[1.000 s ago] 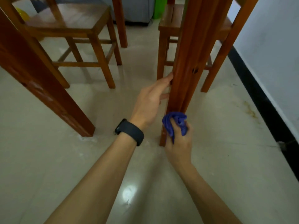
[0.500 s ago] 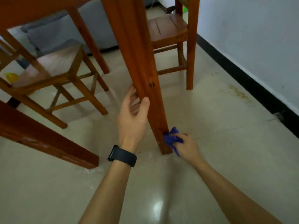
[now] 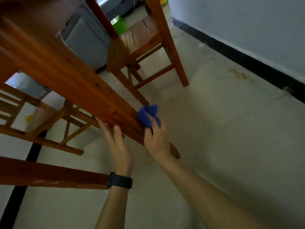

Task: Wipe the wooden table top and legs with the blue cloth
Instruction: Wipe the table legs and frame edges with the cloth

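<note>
The view is strongly tilted. A reddish wooden table leg (image 3: 79, 83) runs from upper left down to its foot on the floor at centre right. My right hand (image 3: 156, 139) grips the bunched blue cloth (image 3: 146, 115) and presses it against the leg's lower part, above the foot. My left hand (image 3: 117, 142), with a black watch on the wrist, holds the same leg just beside the cloth, thumb on the near face and fingers behind it. The table top is out of view.
A wooden chair (image 3: 142, 42) stands behind the leg, another chair (image 3: 49, 123) at left. A second table leg (image 3: 54, 176) crosses the lower left. A white wall with black skirting (image 3: 239, 58) runs along the right. The floor is pale tile; grey furniture and a green object sit at the back.
My head has tilted, so the leg now slants across the view. My right hand has slid the cloth up the leg from the foot. My left hand stays on the leg.
</note>
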### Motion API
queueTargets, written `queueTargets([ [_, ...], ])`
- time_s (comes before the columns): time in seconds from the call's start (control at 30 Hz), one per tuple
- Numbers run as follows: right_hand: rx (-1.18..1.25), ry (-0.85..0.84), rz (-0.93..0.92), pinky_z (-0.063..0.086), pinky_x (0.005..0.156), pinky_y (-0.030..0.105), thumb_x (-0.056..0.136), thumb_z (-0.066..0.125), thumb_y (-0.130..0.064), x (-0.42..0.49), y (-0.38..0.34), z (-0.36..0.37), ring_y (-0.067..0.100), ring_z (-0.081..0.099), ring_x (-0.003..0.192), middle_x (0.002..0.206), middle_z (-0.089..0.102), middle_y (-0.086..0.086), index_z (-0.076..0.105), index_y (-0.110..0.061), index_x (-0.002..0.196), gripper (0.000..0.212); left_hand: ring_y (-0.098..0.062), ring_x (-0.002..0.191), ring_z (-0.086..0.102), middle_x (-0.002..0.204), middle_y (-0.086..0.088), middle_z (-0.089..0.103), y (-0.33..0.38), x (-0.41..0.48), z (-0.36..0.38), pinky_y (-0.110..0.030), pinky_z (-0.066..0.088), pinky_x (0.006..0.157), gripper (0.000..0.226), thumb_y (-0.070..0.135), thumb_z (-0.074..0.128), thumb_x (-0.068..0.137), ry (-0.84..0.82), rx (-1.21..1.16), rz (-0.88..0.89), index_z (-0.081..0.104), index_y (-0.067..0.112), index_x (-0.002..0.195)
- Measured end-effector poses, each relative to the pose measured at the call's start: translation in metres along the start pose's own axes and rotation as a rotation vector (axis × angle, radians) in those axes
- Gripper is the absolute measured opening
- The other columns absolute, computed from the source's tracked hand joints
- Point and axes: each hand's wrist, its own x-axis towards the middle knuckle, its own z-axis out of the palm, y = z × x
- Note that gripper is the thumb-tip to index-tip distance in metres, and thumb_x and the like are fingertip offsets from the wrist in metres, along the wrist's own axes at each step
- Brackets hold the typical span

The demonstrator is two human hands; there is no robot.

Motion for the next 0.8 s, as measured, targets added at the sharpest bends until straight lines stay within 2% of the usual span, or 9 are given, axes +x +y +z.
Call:
queueTargets([
  [0.1,-0.196,-0.296,0.590,0.049,0.086,0.039,0.090,0.040,-0.027,0.006,0.069,-0.028,0.032,0.061,0.090,0.102,0.063,0.014,0.067,-0.018,0.104,0.032,-0.007,0.144,0.030,0.155,0.023,0.024,0.004,-0.005,0.012,-0.029,0.033,0.114,0.061,0.040,0.037,0.102,0.060,-0.019,0.002,0.004,0.042,0.153],
  [0.17,-0.153,-0.436,0.714,0.050,0.082,0.051,0.084,0.040,-0.023,0.024,0.082,-0.042,0.032,0.061,0.075,0.072,0.061,0.012,0.059,-0.016,0.068,0.026,-0.010,0.145,0.028,0.160,0.013,0.021,0.006,-0.006,0.017,-0.039,0.029,0.119,0.058,0.039,0.038,0.102,0.088,-0.041,-0.006,0.005,0.048,0.148],
  [0.2,-0.126,-0.427,0.706,0.052,0.079,0.048,0.081,0.040,-0.022,0.034,0.075,-0.043,0.030,0.059,0.072,0.064,0.059,0.010,0.055,-0.019,0.064,0.022,-0.008,0.144,0.030,0.159,0.012,0.022,0.005,-0.005,0.019,-0.038,0.029,0.119,0.057,0.037,0.038,0.103,0.093,-0.052,-0.001,0.006,0.048,0.149],
  [0.33,0.178,-0.313,0.289,0.051,0.082,0.041,0.090,0.047,-0.028,0.051,-0.018,-0.020,0.019,0.060,0.084,0.094,0.061,0.003,0.059,-0.034,0.099,0.017,0.006,0.131,0.043,0.151,0.012,0.036,-0.002,0.000,0.031,-0.020,0.039,0.107,0.050,0.021,0.029,0.108,0.177,-0.041,0.054,0.013,0.023,0.156],
  [0.43,0.140,-0.109,-0.136,0.040,0.089,0.016,0.095,0.051,-0.025,0.040,-0.058,-0.003,0.008,0.048,0.099,0.122,0.047,-0.002,0.053,-0.031,0.133,0.039,-0.009,0.129,0.051,0.148,0.001,0.047,-0.003,0.002,0.029,-0.036,0.047,0.105,0.046,0.028,0.023,0.109,0.213,-0.044,0.073,0.025,0.023,0.155],
  [0.5,0.134,0.043,-0.302,0.040,0.086,0.014,0.095,0.048,-0.021,0.030,-0.041,0.005,0.008,0.050,0.097,0.122,0.050,0.004,0.053,-0.022,0.137,0.042,-0.010,0.128,0.052,0.144,0.004,0.051,-0.006,0.003,0.023,-0.042,0.046,0.105,0.047,0.037,0.021,0.108,0.201,-0.007,0.068,0.031,0.026,0.152],
  [0.57,0.067,0.052,-0.158,0.040,0.081,0.016,0.096,0.042,-0.024,0.021,0.005,0.010,0.008,0.051,0.093,0.118,0.052,0.004,0.055,-0.022,0.133,0.039,-0.009,0.131,0.049,0.146,0.006,0.050,-0.008,0.005,0.016,-0.045,0.043,0.109,0.050,0.047,0.028,0.104,0.206,-0.006,0.017,0.033,0.030,0.151],
  [0.7,-0.272,-0.261,0.472,0.050,0.089,0.041,0.087,0.035,-0.032,0.021,0.089,-0.015,0.026,0.059,0.094,0.115,0.059,0.008,0.056,-0.030,0.124,0.043,-0.005,0.128,0.051,0.142,0.006,0.053,-0.010,0.006,0.010,-0.031,0.044,0.108,0.052,0.034,0.046,0.101,0.140,0.026,0.011,0.037,0.020,0.150],
  [0.8,-0.155,-0.297,0.509,0.052,0.089,0.045,0.083,0.037,-0.028,0.034,0.082,-0.025,0.025,0.062,0.093,0.108,0.062,0.005,0.060,-0.033,0.120,0.044,-0.003,0.124,0.054,0.135,0.010,0.057,-0.010,0.005,0.011,-0.021,0.046,0.102,0.045,0.026,0.048,0.102,0.131,0.013,0.036,0.040,0.023,0.146],
])
